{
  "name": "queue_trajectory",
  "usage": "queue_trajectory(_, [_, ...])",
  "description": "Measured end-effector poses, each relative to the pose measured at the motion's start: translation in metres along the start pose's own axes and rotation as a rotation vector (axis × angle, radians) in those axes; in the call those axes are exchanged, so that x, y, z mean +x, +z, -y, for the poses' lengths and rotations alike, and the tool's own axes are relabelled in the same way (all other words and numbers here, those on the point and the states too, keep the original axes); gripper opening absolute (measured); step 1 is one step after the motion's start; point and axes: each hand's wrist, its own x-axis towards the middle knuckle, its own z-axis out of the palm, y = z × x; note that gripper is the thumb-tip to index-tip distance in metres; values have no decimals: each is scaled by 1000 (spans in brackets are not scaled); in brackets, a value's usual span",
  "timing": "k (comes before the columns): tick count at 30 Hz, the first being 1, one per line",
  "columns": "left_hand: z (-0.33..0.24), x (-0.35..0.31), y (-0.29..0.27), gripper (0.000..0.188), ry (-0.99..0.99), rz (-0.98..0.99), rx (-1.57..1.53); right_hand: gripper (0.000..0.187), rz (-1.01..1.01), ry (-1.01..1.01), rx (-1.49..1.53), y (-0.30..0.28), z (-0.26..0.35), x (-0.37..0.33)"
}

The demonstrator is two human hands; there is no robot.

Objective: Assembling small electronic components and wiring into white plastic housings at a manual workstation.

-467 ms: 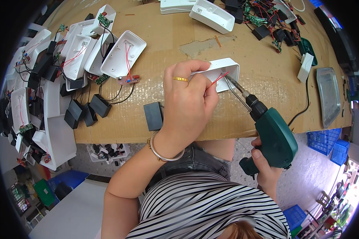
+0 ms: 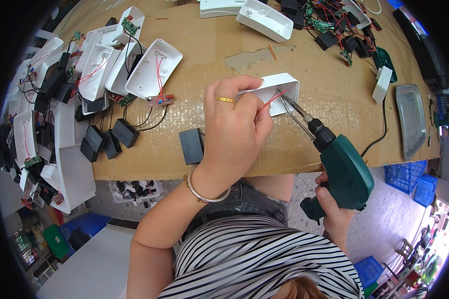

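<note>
Over the middle of the table, my left hand point(image 2: 237, 117) pinches thin red wires point(image 2: 275, 99) between thumb and finger. Its other fingers rest against a white plastic case point(image 2: 287, 79) with an open hollow, partly hidden by the hand. My right hand point(image 2: 335, 212) grips the handle of a green soldering gun point(image 2: 349, 172), which has a thin metal feed tube running beside its tip. The tip reaches into the case, close to the wire ends; whether they touch cannot be made out. A black adapter block point(image 2: 191, 146) lies left of my left wrist, its cord passing behind the hand.
White cases point(image 2: 153, 70) with red wires, circuit boards and black adapters crowd the left side. More boards and adapters point(image 2: 329, 40) pile up at the far right, near an upturned-looking white case point(image 2: 265, 20). A metal tray point(image 2: 410, 122) lies at the right edge. Blue crates point(image 2: 405, 175) stand below.
Very little differs. The soldering gun and my right hand have shifted slightly to the right, and the red wires lie a touch straighter. My left hand keeps its place.
</note>
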Motion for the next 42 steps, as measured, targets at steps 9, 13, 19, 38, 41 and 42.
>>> queue_trajectory(9, [0, 0, 0, 9, 4, -2, 7, 48, 7, -52, -12, -5, -8, 0])
queue_trajectory(13, [1, -1, 1, 10, -7, -11, 6, 49, 35, -99, -20, -5, -10, 2])
queue_trajectory(19, [1, -1, 1, 10, -4, -10, 8, 59, -9, -148, 154, 0, -11, 3])
queue_trajectory(38, [-2, 0, 1, 10, -11, -5, 20, 58, -29, -181, 209, -2, -16, 2])
queue_trajectory(41, [-2, 0, 0, 10, -15, -8, 20, 56, 112, -202, 249, -11, -20, 3])
queue_trajectory(42, [-2, 0, 0, 10, -11, -14, 17, 56, 111, -202, 250, -13, -22, 3])
